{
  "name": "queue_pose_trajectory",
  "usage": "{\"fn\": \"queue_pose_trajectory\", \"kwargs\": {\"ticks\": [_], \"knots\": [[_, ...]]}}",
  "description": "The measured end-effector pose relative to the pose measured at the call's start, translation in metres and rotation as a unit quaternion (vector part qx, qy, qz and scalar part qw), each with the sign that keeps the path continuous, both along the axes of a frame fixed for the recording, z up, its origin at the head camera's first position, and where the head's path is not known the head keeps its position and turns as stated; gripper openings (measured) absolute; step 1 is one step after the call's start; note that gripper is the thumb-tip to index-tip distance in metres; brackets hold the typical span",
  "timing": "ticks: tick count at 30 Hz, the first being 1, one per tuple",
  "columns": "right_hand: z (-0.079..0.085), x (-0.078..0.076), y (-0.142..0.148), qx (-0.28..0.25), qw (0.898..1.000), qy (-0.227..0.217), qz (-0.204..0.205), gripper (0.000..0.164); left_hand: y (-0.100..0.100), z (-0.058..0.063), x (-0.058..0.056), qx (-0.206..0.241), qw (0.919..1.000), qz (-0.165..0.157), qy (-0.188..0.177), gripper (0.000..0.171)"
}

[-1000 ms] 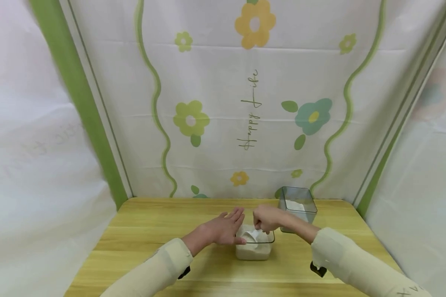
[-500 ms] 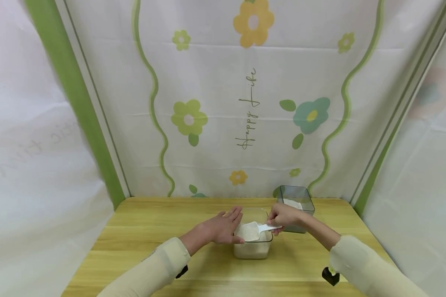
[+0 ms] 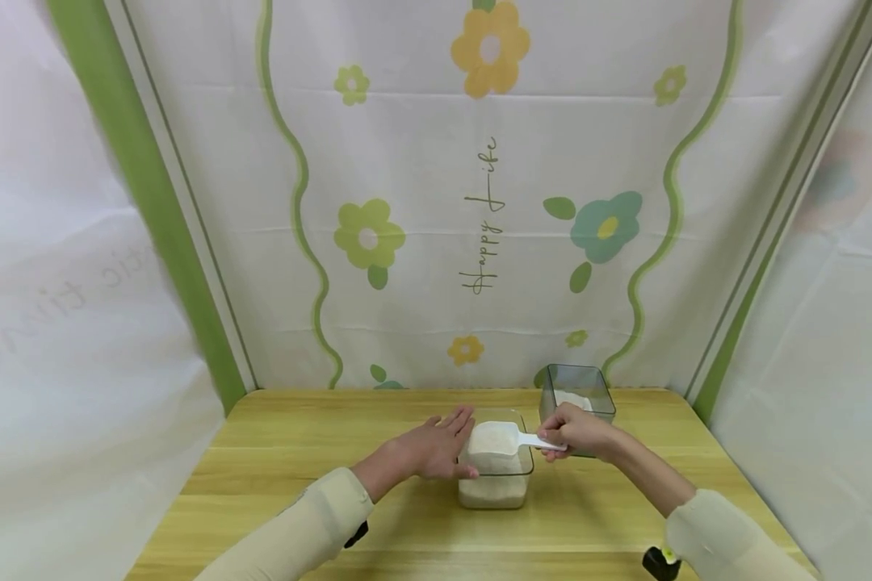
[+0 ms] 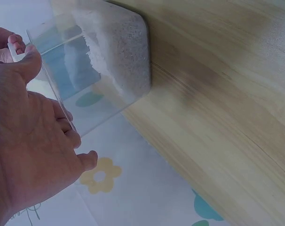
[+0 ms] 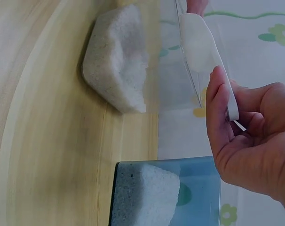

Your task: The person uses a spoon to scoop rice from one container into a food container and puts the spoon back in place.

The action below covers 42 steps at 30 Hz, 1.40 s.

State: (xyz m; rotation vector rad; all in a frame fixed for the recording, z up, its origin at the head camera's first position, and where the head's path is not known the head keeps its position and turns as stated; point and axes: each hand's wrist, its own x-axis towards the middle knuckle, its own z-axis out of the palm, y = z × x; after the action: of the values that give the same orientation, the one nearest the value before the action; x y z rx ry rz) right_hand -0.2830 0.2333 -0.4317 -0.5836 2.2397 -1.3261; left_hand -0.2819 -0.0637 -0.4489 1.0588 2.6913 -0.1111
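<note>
In the head view my left hand (image 3: 436,448) lies along the left side of a clear square container (image 3: 512,502), touching its rim with extended fingers and thumb. White grains (image 4: 121,52) fill its lower part. My right hand (image 3: 580,432) pinches the handle of a white scoop (image 3: 494,440) between thumb and fingers. The scoop is held roughly level at the container's opening, with a heap of pale grains in its bowl. The right wrist view shows the scoop (image 5: 203,49) edge-on, above the hollowed grains.
A blue-grey tinted clear container (image 3: 601,410), partly filled with white grains, stands behind and right, partly hidden by my right hand. Both stand on a wooden table (image 3: 298,452). A white flowered curtain (image 3: 421,161) hangs behind, with more white cloth at the sides.
My right hand has brought the scoop up out of the grains, levelled it with a load, and shifted right. My left hand stays at the container's rim.
</note>
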Motion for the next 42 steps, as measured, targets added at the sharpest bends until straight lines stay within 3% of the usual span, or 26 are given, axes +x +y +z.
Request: {"fn": "queue_pose_trajectory", "kwargs": {"ticks": [14,27,34,42], "knots": [[0.007,0.009,0.026,-0.061,0.995,-0.052,-0.053,0.026,-0.002,-0.001,0.000,0.004,1.0000,0.002,-0.005,0.088],[0.022,0.010,0.074,-0.111,0.991,-0.046,-0.054,0.026,-0.002,0.000,0.000,0.002,1.0000,-0.001,-0.006,0.090],[0.040,0.014,0.097,-0.068,0.992,-0.027,-0.102,0.038,-0.002,0.000,0.001,0.002,1.0000,0.000,-0.008,0.089],[0.049,0.008,0.129,-0.023,0.989,-0.012,-0.144,0.036,-0.001,0.000,0.001,0.003,1.0000,-0.001,-0.008,0.090]]}}
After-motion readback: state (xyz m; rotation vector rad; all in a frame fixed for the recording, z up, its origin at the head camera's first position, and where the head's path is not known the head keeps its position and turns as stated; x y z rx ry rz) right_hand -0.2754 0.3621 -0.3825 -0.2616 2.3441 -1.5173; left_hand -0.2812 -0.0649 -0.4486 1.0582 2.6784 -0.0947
